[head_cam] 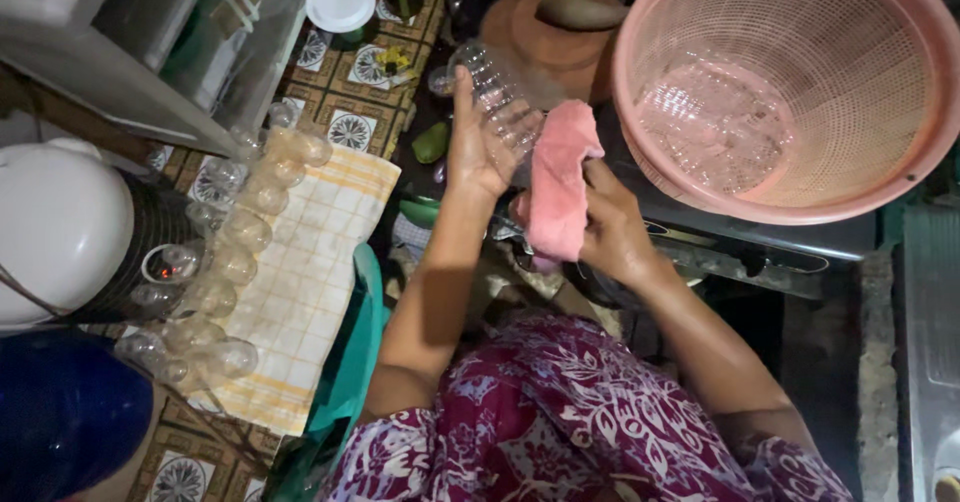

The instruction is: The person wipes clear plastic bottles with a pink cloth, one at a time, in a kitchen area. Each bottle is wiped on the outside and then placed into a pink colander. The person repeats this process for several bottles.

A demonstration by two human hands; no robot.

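Biggest thing first: the pink mesh basket [800, 82] fills the upper right of the frame, more clear bottles lying inside it. Left of centre, a checked cloth [310, 272] spreads over the patterned bench [345, 87], a row of clear plastic bottles [235, 262] along its left edge. Centre frame, the left hand [478, 147] is clamped around one clear bottle [495, 87]; its long axis runs from the palm toward the upper left, neck end away from the body. The right hand [610, 232] sits lower right of it, grip pinched shut on a pink rag [558, 187] pressed against the bottle's side. The left hand is the nearer one, carrying the bottle outright.
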